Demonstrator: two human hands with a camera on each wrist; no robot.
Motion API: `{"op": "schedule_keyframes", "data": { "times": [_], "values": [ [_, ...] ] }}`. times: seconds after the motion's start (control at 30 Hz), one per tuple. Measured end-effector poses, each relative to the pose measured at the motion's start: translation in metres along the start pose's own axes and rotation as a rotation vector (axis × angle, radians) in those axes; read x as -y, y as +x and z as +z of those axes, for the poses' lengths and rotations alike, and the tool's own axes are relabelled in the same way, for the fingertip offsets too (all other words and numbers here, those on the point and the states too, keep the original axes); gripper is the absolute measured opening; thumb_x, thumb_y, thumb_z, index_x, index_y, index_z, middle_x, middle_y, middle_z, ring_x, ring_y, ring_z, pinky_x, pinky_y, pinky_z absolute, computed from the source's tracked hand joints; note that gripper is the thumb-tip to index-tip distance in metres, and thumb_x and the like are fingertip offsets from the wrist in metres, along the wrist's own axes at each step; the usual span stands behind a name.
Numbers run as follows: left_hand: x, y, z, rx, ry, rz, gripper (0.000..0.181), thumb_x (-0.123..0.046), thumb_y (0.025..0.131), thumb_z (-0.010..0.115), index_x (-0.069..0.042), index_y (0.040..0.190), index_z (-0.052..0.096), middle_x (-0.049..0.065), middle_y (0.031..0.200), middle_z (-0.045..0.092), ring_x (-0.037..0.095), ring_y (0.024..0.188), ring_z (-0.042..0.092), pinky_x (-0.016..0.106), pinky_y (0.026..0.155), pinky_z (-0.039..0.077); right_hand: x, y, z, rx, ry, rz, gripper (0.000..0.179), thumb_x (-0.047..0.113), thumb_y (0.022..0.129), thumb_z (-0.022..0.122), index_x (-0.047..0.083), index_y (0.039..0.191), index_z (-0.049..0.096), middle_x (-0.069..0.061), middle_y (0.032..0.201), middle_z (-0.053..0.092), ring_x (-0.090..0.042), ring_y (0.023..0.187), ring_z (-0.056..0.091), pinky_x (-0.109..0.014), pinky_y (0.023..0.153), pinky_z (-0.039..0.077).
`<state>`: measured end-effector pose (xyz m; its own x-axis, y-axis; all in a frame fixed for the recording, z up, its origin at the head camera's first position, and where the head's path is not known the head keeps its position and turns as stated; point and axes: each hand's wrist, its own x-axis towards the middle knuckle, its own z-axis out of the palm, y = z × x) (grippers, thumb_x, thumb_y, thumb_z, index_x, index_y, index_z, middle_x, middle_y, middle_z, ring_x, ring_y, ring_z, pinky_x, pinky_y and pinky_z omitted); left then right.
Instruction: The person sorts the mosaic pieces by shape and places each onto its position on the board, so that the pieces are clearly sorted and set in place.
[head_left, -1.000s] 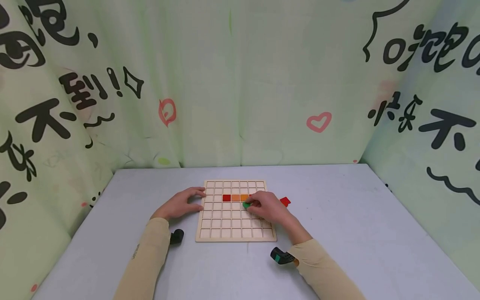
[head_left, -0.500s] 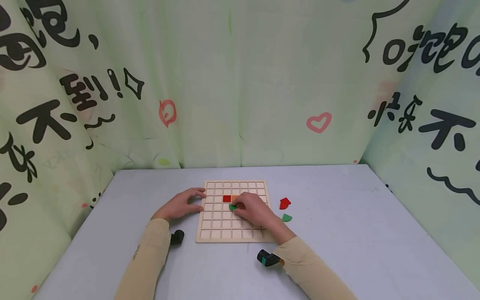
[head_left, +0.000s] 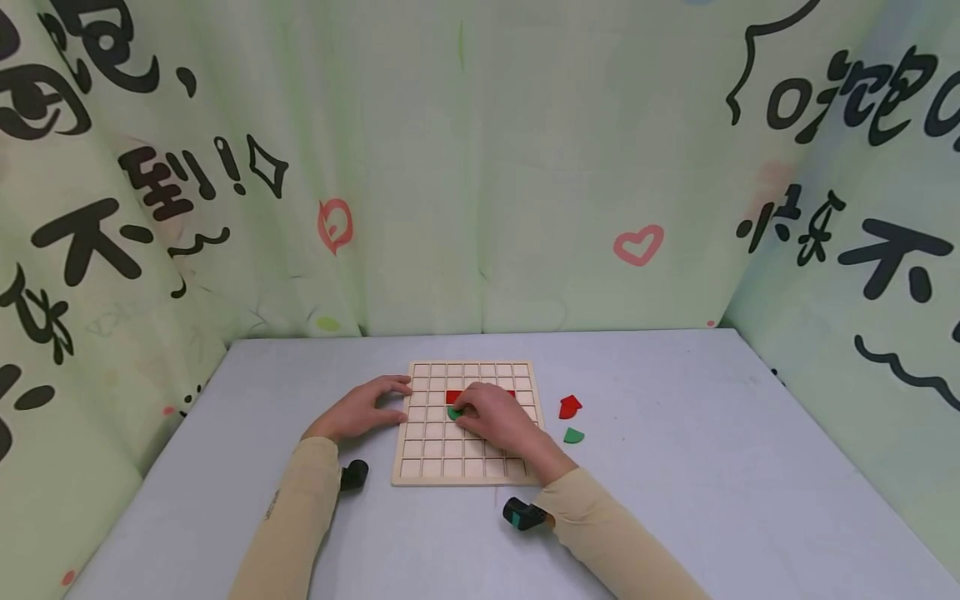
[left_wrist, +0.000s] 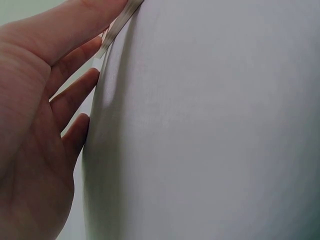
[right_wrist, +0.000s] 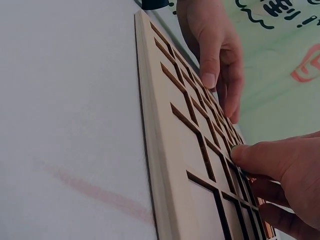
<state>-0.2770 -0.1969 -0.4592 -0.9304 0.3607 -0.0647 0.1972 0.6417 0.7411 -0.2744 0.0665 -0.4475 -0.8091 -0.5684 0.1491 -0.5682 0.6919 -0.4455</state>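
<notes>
In the head view my left hand (head_left: 365, 407) rests against the left edge of a wooden grid board (head_left: 472, 481), fingers extended and spread along it. My right hand (head_left: 493, 417) is over the board and pinches a small green piece (head_left: 453, 412) between thumb and fingers, at a cell just below a red square tile (head_left: 453, 397). Another bit of red (head_left: 512, 393) shows beyond the knuckles, in the same row; the hand hides the cells between. The right wrist view has the thumb (right_wrist: 245, 156) low over the grid, with the left hand (right_wrist: 217, 50) at the far edge.
Right of the board lie red pieces (head_left: 570, 407) and a green quarter-round piece (head_left: 573, 436) on the white table (head_left: 675, 467). A black wrist camera (head_left: 354, 475) sits by the left cuff, another (head_left: 523, 513) by the right. A printed curtain (head_left: 555, 167) encloses the table.
My right hand has moved left across the board with the green piece, from under the orange tiles to below the red tile. The loose green piece on the table came into view. Left hand unmoved.
</notes>
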Motion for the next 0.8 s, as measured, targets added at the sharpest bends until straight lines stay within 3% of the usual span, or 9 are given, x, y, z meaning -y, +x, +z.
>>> {"op": "schedule_keyframes", "data": {
  "times": [0.8],
  "values": [
    [0.0011, 0.0005, 0.0001, 0.004, 0.006, -0.001, 0.04, -0.024, 0.089, 0.073, -0.013, 0.126, 0.062, 0.003, 0.151, 0.042, 0.029, 0.144, 0.029, 0.05, 0.116, 0.026, 0.0067, 0.0024, 0.0002, -0.006, -0.022, 0.03, 0.013, 0.016, 0.09, 0.071, 0.007, 0.1, 0.073, -0.002, 0.098, 0.063, -0.015, 0.087, 0.057, -0.03, 0.081, 0.052]
  ]
}}
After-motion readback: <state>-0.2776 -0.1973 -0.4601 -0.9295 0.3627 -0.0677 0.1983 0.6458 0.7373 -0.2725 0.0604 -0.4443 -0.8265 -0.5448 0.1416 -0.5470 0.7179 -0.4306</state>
